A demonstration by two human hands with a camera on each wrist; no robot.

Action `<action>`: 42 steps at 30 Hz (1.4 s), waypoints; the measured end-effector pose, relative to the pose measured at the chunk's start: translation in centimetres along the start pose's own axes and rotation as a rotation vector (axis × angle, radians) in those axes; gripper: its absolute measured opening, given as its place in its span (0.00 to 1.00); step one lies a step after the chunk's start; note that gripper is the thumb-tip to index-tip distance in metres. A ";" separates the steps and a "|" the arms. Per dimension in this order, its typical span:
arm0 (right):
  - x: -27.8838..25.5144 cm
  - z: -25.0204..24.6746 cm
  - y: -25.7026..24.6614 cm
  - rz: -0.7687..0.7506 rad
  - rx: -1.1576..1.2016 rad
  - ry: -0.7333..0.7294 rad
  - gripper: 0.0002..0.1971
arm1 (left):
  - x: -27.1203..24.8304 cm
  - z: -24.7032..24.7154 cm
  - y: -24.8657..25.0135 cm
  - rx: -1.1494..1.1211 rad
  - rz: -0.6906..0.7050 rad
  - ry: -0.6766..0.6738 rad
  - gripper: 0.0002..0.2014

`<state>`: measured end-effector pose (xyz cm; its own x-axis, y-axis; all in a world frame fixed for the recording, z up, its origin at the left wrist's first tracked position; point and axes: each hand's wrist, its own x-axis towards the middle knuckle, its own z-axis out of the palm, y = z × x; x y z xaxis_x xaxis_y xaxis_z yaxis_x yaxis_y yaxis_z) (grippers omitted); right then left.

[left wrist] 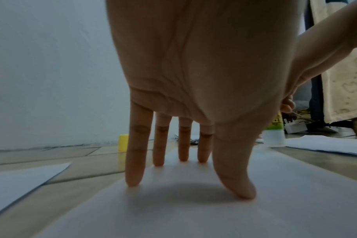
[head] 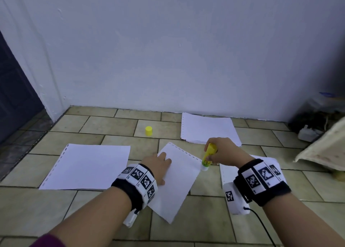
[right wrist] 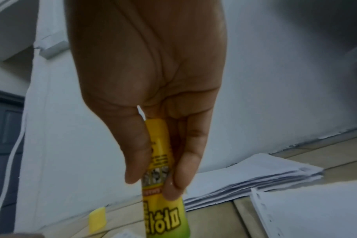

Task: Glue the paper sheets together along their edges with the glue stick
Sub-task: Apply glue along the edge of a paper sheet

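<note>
Two hands share one sheet at centre frame: left hand presses spread fingers flat; right hand pinches the upright glue stick, tip on its right edge.

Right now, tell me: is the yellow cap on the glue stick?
No. The yellow cap stands alone on the floor tiles, apart from the glue stick that the right hand grips.
</note>
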<state>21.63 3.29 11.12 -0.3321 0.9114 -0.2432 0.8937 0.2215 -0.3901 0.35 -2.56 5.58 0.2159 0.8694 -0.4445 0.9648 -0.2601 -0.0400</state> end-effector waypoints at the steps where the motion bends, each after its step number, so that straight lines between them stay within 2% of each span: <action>1: 0.0 -0.1 0.2 0.014 0.069 0.032 0.09 | -0.1 -0.1 0.0 0.008 -0.020 -0.008 0.32; 4: 0.1 -0.2 0.2 0.014 0.182 0.118 0.09 | -0.2 0.2 0.0 -0.019 -0.053 -0.011 0.35; 10: 1.4 1.2 -0.7 -0.022 0.231 0.186 0.10 | 0.0 1.2 -0.1 -0.141 -0.003 0.049 0.36; 15: 2.9 2.7 -2.6 -0.050 0.244 0.191 0.10 | 0.5 1.5 -0.1 -0.146 -0.064 0.083 0.36; 21: 5.0 4.3 -5.2 -0.117 0.266 0.201 0.10 | 0.8 2.2 -0.3 -0.179 -0.063 0.119 0.37; 28: 6.3 4.6 -7.0 -0.177 0.143 0.142 0.11 | 0.9 2.1 -0.3 -0.165 -0.083 0.099 0.38; 35: 3.6 2.0 -4.5 -0.164 -0.107 0.019 0.12 | 1.0 2.1 -0.3 -0.163 -0.077 0.094 0.38; 42: 0.2 0.2 0.1 -0.060 -0.197 -0.045 0.10 | 1.6 1.2 -0.6 -0.114 -0.062 0.046 0.34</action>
<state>21.61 3.46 10.88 -0.3957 0.8791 -0.2655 0.9122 0.3427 -0.2248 -0.05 -1.53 3.83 0.1598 0.9013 -0.4025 0.9867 -0.1585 0.0369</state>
